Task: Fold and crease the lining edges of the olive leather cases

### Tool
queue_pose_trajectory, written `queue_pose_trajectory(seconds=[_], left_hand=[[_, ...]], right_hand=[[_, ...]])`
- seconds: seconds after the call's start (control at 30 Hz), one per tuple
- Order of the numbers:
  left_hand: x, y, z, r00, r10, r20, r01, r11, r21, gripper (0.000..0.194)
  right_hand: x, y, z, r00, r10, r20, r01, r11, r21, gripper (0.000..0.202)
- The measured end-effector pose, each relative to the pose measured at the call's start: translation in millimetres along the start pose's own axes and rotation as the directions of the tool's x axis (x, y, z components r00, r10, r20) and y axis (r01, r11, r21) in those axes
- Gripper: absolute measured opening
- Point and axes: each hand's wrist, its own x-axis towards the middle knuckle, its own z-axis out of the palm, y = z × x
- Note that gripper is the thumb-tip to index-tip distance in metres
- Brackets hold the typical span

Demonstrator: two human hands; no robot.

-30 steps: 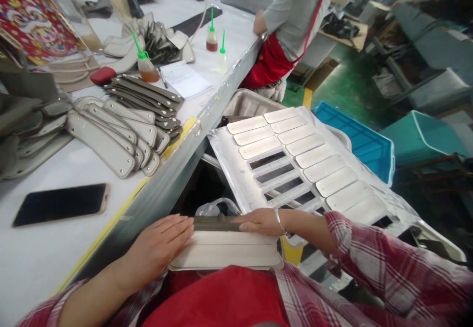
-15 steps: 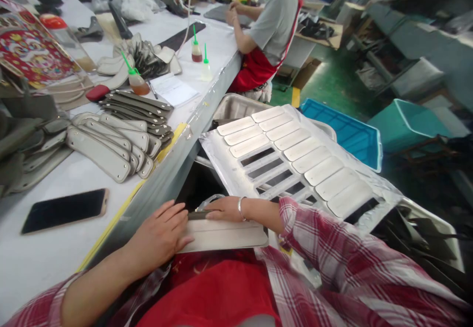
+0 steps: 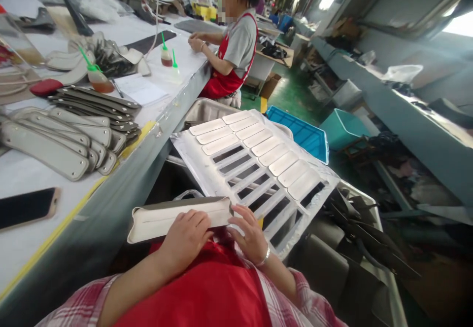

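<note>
Panel (image 3: 158, 218) in hands (image 3: 186, 238), pieces (image 3: 327, 263) in bin (image 3: 396, 300)

Gap runs between the table (image 3: 118, 199) and slotted board (image 3: 195, 158), partly crossed by the held panel (image 3: 158, 218). Board obstructs forward of the right hand (image 3: 249, 231); phone (image 3: 29, 206) and grey straps (image 3: 44, 149) crowd the table's near end.

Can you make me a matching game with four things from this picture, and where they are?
1. Cream panel
2. Smartphone
3. Silver bracelet
4. Blue crate

A. On the wrist of the right hand
B. Beyond the slotted board
C. With the left hand lying across it
D. On the white tabletop

Pairs: 1-C, 2-D, 3-A, 4-B
</note>
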Motion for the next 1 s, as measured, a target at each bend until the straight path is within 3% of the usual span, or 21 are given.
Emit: queue_pose_trajectory(seconds=[0.1, 0.3, 0.47, 0.8, 1.0], left_hand=[[1.7, -0.9, 1.2, 1.000, 0.020, 0.003, -0.020, 1.000, 0.004, 0.013], [1.3, -4.0, 6.9, 0.992, 0.127, -0.011, -0.127, 0.991, 0.033, 0.014], [2.5, -4.2, 8.3, 0.989, 0.141, -0.039, -0.139, 0.989, 0.048, 0.016], [10.2, 8.1, 3.6, 0.997, -0.053, 0.048, 0.044, 0.984, 0.173, 0.014], [16.6, 7.8, -2.3, 0.983, -0.154, 0.101, 0.149, 0.987, 0.062, 0.015]], right_hand=[[4.3, 0.8, 2.1, 1.000, -0.015, -0.020, 0.015, 1.000, 0.000, 0.013], [19.7, 1.9, -15.0, 0.987, -0.109, 0.114, 0.116, 0.992, -0.056, 0.013], [24.2, 1.4, -16.0, 0.978, -0.112, 0.177, 0.126, 0.990, -0.069, 0.014], [17.3, -12.9, -1.2, 0.996, 0.022, 0.086, -0.003, 0.978, -0.210, 0.010], [21.0, -20.0, -2.4, 0.988, 0.089, 0.127, -0.055, 0.966, -0.252, 0.014]])
